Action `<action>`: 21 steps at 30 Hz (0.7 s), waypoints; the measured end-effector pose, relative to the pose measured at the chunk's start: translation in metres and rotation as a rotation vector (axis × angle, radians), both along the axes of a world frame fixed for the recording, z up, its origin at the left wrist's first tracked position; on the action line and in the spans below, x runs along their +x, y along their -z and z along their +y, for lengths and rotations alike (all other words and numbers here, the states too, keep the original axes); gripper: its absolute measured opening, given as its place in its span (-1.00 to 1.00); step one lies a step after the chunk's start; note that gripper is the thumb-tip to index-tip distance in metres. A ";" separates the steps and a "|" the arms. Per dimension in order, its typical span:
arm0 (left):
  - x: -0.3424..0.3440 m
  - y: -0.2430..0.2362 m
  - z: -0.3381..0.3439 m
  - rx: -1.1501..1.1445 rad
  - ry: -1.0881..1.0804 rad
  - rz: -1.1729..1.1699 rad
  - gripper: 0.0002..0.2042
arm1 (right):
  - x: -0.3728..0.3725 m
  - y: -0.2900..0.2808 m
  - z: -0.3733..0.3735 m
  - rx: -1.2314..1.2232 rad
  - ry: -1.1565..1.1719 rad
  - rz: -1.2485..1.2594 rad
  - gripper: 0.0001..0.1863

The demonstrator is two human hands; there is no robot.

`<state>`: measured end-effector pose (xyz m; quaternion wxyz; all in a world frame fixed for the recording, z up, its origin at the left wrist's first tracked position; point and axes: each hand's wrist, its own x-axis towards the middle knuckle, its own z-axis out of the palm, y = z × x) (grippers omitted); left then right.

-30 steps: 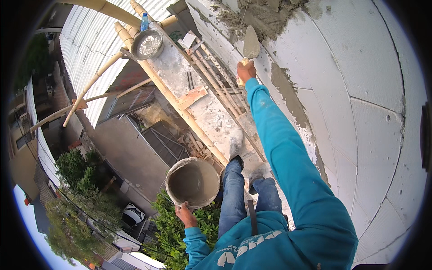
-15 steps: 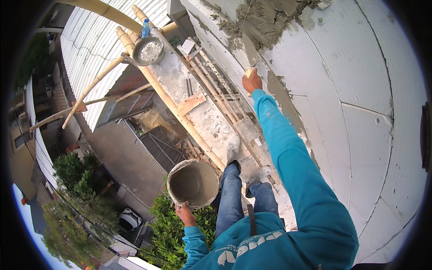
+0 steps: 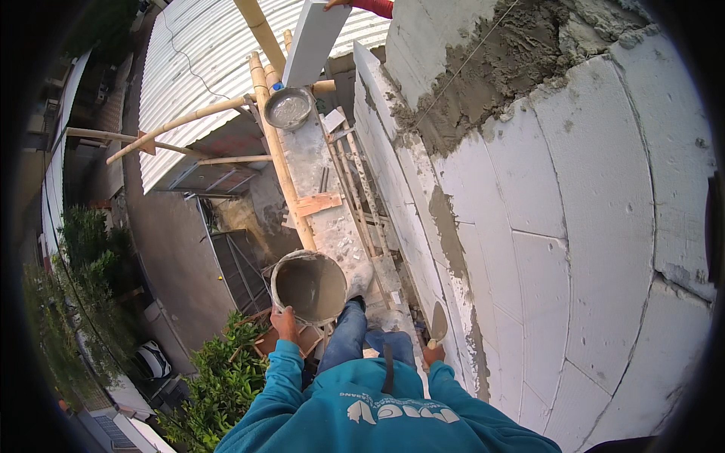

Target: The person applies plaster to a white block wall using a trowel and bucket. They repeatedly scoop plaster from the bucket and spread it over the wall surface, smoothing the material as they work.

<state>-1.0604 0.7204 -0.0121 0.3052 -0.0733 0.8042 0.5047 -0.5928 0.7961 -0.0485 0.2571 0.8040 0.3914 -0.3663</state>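
Observation:
A round bucket (image 3: 310,285) of grey wet mortar hangs over the scaffold beside my legs; my left hand (image 3: 284,323) is closed on its near rim. Low on the right, beside the wall, my right hand (image 3: 433,353) grips the pale handle of a trowel (image 3: 439,322), its blade raised. The wall of white blocks (image 3: 585,196) rises on my right, with a rough patch of wet mortar (image 3: 491,83) near the top, a taut string across it and a grey smear down its corner strip.
A narrow scaffold plank (image 3: 317,177) with bamboo poles (image 3: 279,162) runs ahead, bearing a grey basin (image 3: 288,111). Another person's red-sleeved hand (image 3: 334,4) holds a white block (image 3: 310,41) at the top. Left lie a drop, corrugated roof (image 3: 196,53) and bushes (image 3: 204,377).
My right hand has come down from the mortar patch to beside my hip, trowel still held. The bucket has shifted slightly upward in view. Another person's hand with a white block has appeared at the top.

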 end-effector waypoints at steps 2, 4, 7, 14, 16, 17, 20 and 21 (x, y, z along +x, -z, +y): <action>0.002 -0.004 0.013 -0.023 0.024 0.013 -0.53 | 0.048 0.019 -0.036 0.046 0.069 -0.016 -0.37; 0.007 -0.009 0.025 0.039 -0.055 -0.038 -0.55 | 0.087 0.062 -0.062 0.166 0.262 0.091 -0.61; 0.016 -0.018 0.032 0.110 -0.106 -0.048 -0.58 | 0.123 0.109 -0.075 0.294 0.328 0.258 -0.81; 0.026 -0.036 0.025 0.254 -0.218 -0.187 -0.73 | 0.059 0.006 -0.009 0.316 0.200 0.457 -0.47; 0.033 -0.047 0.028 0.284 -0.214 -0.205 -0.80 | 0.032 -0.058 0.015 0.315 0.239 0.587 -0.43; 0.040 -0.055 0.028 0.292 -0.165 -0.197 -0.83 | 0.022 -0.090 0.022 0.309 0.267 0.745 -0.47; 0.055 -0.085 0.032 0.362 -0.152 -0.227 -0.77 | -0.005 -0.165 0.041 0.471 0.027 0.796 -0.49; 0.063 -0.095 0.037 0.395 -0.127 -0.210 -0.75 | -0.015 -0.185 0.046 0.615 -0.149 0.731 -0.47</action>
